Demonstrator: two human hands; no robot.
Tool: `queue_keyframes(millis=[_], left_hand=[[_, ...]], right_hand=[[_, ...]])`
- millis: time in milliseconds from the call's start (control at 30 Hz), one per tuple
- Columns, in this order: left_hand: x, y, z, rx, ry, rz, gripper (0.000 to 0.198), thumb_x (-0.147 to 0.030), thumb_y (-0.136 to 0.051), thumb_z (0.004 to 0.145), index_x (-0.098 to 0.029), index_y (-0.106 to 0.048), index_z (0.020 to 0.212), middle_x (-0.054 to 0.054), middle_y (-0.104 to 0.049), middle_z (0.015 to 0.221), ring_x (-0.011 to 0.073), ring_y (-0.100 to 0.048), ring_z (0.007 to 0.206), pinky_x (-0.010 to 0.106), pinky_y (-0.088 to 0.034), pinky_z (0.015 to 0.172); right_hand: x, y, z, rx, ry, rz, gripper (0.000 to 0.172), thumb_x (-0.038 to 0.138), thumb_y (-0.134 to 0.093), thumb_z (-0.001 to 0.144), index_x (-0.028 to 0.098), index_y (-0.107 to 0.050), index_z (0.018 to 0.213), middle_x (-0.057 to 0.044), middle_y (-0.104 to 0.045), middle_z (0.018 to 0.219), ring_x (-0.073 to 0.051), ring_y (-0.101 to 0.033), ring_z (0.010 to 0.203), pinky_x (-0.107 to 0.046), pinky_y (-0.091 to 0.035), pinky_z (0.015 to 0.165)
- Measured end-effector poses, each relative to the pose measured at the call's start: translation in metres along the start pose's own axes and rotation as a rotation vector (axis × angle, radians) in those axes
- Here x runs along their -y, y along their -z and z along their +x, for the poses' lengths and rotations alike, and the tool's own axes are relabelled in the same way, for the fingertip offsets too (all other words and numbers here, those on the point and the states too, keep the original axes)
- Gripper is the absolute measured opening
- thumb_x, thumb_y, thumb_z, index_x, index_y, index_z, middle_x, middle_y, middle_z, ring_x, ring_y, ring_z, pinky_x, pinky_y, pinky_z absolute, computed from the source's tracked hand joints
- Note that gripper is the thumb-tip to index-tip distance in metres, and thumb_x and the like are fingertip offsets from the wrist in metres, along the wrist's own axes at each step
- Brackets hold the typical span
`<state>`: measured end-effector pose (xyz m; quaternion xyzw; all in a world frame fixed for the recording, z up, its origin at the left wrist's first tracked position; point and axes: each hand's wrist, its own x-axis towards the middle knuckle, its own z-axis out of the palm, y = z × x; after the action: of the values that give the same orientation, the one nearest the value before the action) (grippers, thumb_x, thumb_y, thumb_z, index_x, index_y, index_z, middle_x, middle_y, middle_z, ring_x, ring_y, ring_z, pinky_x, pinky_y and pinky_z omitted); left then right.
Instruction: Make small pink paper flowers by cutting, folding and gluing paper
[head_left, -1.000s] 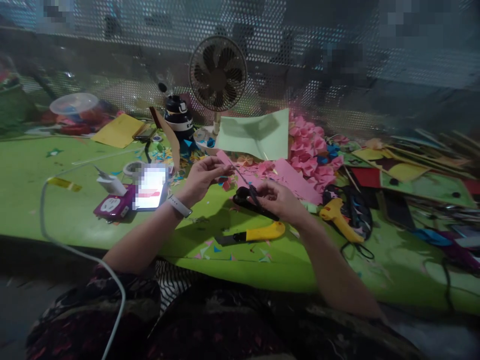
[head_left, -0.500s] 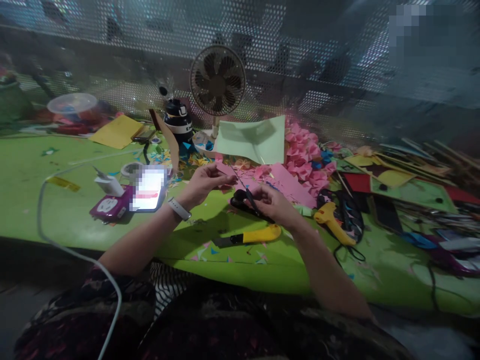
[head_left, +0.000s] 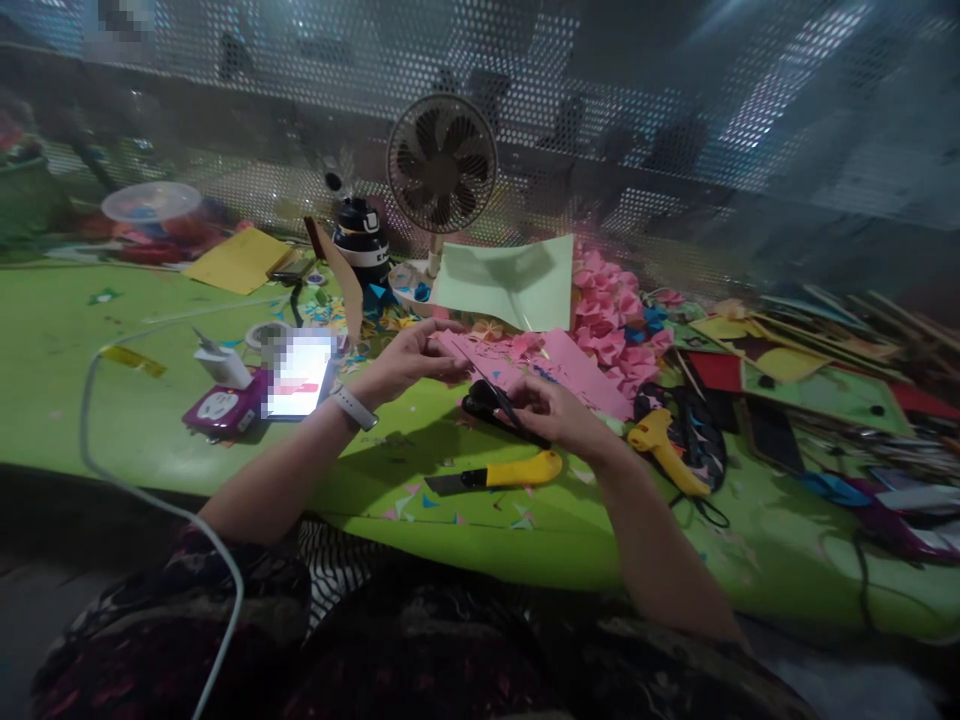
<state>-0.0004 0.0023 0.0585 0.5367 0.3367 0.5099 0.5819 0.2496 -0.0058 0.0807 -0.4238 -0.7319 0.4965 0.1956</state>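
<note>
My left hand (head_left: pixel 409 358) pinches a small pink paper piece (head_left: pixel 455 348) above the green table (head_left: pixel 90 400). My right hand (head_left: pixel 550 410) is closed around black-handled scissors (head_left: pixel 491 405), whose thin blades point up toward the pink piece. A white band sits on my left wrist. Just below my hands lies a yellow utility knife (head_left: pixel 502 472) among small paper offcuts. A yellow glue gun (head_left: pixel 664 446) lies to the right of my right hand.
A lit phone (head_left: pixel 301 375) and a purple socket with white plug (head_left: pixel 220 405) lie left. Behind stand a small fan (head_left: pixel 441 168), a dark bottle (head_left: pixel 362 242), a pale green sheet (head_left: pixel 510 282) and pink paper flowers (head_left: pixel 611 310). Coloured paper piles fill the right side.
Both hands have drifted slightly lower toward the table, with the pink piece and scissors still held. The camera view has shifted a little.
</note>
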Motion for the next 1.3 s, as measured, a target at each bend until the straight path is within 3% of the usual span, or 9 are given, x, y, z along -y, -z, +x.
queue_keyframes(millis=[567, 1300], left_hand=[[-0.0068, 0.0053, -0.0011, 0.076, -0.006, 0.061, 0.055, -0.026, -0.086, 0.069, -0.010, -0.063, 0.117, 0.005, -0.074, 0.075, 0.0143, -0.071, 0.068, 0.027, -0.058, 0.070], [-0.0044, 0.0072, 0.0006, 0.079, -0.014, 0.084, 0.056, -0.027, -0.084, 0.071, -0.011, -0.063, 0.120, 0.005, -0.074, 0.078, 0.0124, -0.070, 0.068, 0.023, -0.057, 0.068]], right_hand=[[-0.0045, 0.0008, 0.0014, -0.014, 0.024, -0.023, 0.044, 0.055, -0.074, 0.072, 0.019, -0.057, 0.090, -0.002, -0.060, 0.082, -0.015, -0.056, 0.072, -0.027, -0.042, 0.063], [-0.0017, -0.0006, 0.0011, -0.028, 0.027, 0.011, 0.039, 0.053, -0.075, 0.071, 0.020, -0.058, 0.083, -0.001, -0.059, 0.077, -0.014, -0.055, 0.066, -0.028, -0.043, 0.060]])
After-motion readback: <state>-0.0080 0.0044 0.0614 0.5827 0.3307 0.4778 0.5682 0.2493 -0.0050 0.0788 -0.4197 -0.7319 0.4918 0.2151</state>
